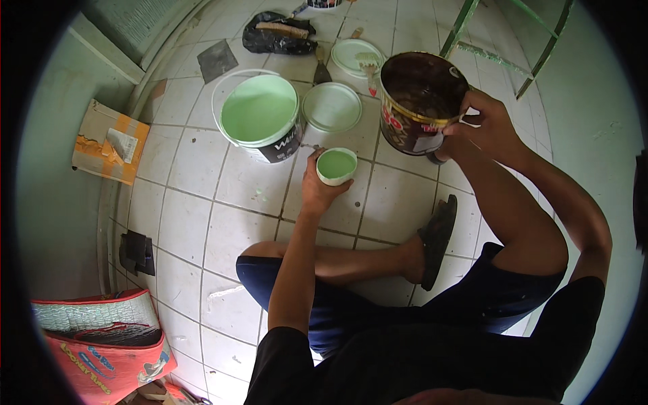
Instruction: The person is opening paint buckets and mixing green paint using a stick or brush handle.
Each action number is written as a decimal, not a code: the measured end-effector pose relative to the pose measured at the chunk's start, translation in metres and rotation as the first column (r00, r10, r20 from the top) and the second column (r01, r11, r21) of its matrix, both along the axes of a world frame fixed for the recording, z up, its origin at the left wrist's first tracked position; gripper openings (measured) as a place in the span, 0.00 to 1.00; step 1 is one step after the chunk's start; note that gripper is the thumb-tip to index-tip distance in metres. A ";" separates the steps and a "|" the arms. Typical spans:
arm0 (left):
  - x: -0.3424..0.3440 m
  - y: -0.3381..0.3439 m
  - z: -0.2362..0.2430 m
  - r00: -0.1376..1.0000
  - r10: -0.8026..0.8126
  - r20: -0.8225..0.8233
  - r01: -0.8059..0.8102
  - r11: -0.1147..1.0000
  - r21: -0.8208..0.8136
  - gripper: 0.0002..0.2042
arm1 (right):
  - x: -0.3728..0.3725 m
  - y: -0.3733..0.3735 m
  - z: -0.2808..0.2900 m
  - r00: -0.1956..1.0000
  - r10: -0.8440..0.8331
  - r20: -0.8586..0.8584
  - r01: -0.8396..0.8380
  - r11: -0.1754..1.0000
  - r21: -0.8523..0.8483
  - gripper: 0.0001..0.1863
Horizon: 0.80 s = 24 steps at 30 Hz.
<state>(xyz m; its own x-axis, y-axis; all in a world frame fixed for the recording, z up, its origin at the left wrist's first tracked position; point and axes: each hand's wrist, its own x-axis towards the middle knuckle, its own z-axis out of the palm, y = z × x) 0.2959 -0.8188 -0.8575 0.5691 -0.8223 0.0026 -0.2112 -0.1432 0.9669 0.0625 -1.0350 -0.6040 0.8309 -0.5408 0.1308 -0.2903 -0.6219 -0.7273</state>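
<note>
Squatting on a tiled floor (229,223), handling a tin (418,101) and a cup (336,166) of green paint.

Going from largest to smallest: the open bucket (260,116) is standing full of green paint just left of the cup, and an elbow swing is likely to be tipping it or knocking its loose lid (331,106) lying beside it. The right hand (482,125) is gripping the tilted dark tin by its rim and handle, fingers wrapped tight; the tin is being held off the floor, mouth leaning toward the cup, so over-tilting risks pouring too fast and flooding the small cup onto the tiles. The left hand (318,189) is cradling the cup from below, fingers curled around its base; the cup is nearly full, so any jolt is likely to be spilling paint.
</note>
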 end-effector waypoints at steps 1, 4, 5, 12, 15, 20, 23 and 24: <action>0.001 0.000 -0.002 0.998 0.029 0.061 -0.028 1.000 -0.013 0.48 | -0.003 0.003 -0.007 0.998 -0.012 -0.063 0.008 0.998 -0.055 0.16; 0.003 -0.001 -0.008 0.989 0.076 0.131 -0.074 0.997 -0.018 0.47 | -0.013 0.001 -0.033 0.997 0.055 -0.059 -0.052 0.997 0.063 0.18; 0.003 -0.003 -0.008 0.985 0.093 0.145 -0.090 0.995 -0.030 0.47 | -0.013 0.000 -0.040 0.995 0.088 -0.047 -0.079 0.982 0.170 0.19; 0.002 -0.009 -0.002 0.980 0.141 0.141 -0.137 0.990 -0.035 0.48 | -0.012 -0.001 -0.071 0.974 0.221 -0.057 -0.220 0.975 0.022 0.21; 0.002 -0.009 -0.001 0.980 0.146 0.136 -0.142 0.989 -0.037 0.48 | -0.007 0.004 -0.072 0.964 0.254 -0.081 -0.255 0.967 -0.009 0.21; 0.002 -0.015 -0.004 0.975 0.095 0.199 -0.084 0.994 -0.063 0.48 | -0.014 -0.003 -0.074 0.940 0.233 -0.247 -0.239 0.971 0.008 0.20; -0.001 -0.016 -0.004 0.977 0.073 0.202 -0.065 0.997 -0.042 0.49 | -0.005 0.002 -0.075 0.955 0.259 -0.144 -0.275 0.955 -0.111 0.20; -0.002 -0.015 -0.003 0.976 0.078 0.205 -0.070 0.996 -0.048 0.49 | -0.004 0.003 -0.074 0.954 0.262 -0.143 -0.280 0.953 -0.116 0.20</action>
